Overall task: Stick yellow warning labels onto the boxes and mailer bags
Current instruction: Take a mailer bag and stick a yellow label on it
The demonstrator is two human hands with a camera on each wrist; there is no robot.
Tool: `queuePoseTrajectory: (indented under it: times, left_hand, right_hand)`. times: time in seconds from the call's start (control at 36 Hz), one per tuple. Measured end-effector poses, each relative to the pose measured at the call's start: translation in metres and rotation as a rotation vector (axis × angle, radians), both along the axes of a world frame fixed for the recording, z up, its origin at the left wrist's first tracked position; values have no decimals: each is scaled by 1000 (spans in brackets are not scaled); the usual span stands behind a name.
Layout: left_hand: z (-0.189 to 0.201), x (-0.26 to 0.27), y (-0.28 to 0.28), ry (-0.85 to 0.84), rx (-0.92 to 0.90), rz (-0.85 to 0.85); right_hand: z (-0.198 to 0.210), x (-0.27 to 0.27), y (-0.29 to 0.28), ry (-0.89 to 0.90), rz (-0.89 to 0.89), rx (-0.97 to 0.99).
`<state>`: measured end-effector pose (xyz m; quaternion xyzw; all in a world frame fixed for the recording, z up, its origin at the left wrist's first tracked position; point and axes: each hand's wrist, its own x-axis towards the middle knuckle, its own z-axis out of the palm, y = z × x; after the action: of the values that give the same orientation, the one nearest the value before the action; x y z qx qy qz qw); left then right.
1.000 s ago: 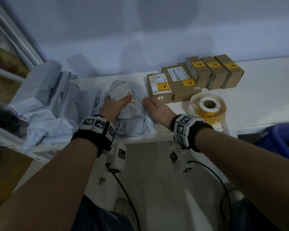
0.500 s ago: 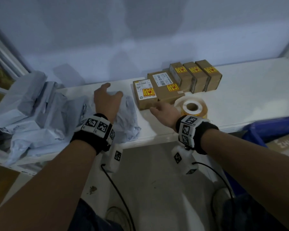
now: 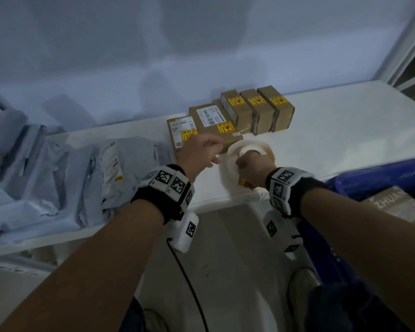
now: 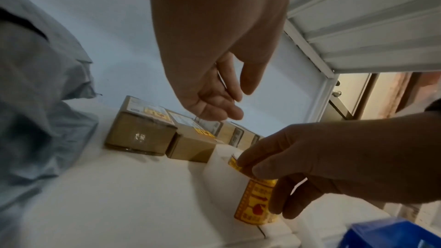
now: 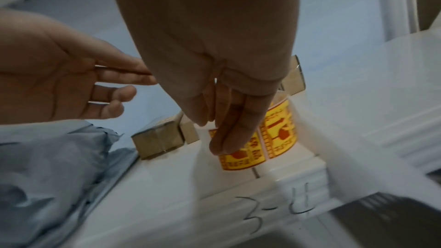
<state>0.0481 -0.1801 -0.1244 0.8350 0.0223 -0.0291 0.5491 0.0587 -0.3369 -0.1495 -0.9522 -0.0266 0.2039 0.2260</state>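
Nearest the body, the right hand [image 3: 250, 168] is reaching down over the roll of labels [image 5: 276, 131] that is standing close to the front edge of the white counter [image 3: 321, 140]; its grip is closing on the roll, fingers [image 5: 229, 135] pressing flat against a yellow label on the outside and the thumb on the far side, as the left wrist view is showing. Just beside it, the left hand [image 3: 199, 152] is hovering above the counter with its grip loose and holding nothing, fingers [image 5: 112, 91] lying relaxed and slightly bent. To the left, grey mailer bags [image 3: 58, 168] are lying crumpled in a heap on the counter, one of them showing a white shipping slip and a bit of yellow. Further back, two flat cardboard boxes [image 3: 209, 123] are sitting side by side just behind the hands, each already carrying a yellow label. Beyond them, three small boxes [image 3: 256, 109] are standing in a tight row near the wall, each one also wearing a yellow label on top.
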Motion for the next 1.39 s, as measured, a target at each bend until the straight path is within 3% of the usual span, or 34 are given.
queuePoseTrajectory:
  times: [0.22,0.33,0.61,0.78,0.89,0.97,1.14,1.39]
  left_hand:
    - [-5,3,-31,104,53,-176]
    - [-12,4,-34,155,122,-245]
    - [-22,-1,-23,167,367,-363]
    - [-28,0,-14,150,335,-334]
    - [-31,2,-10,178,266,-284]
    - [-30,2,-7,221,156,-232]
    - [-21,-6,-3,253,-64,-217]
    - [-20,-14,-1,199,-25,-291]
  right_hand:
    - [-11,-3,-23,-13,75,-131]
    - [-6,3,-21,72,51,-211]
    - [1,-2,-17,-20,54,-86]
    - [7,-2,-3,4,49,-18]
    - [4,-8,3,-207,2,75]
    - [6,-12,6,-266,-43,124]
    - [8,-14,8,-242,-59,124]
    - [12,-21,5,-183,-34,151]
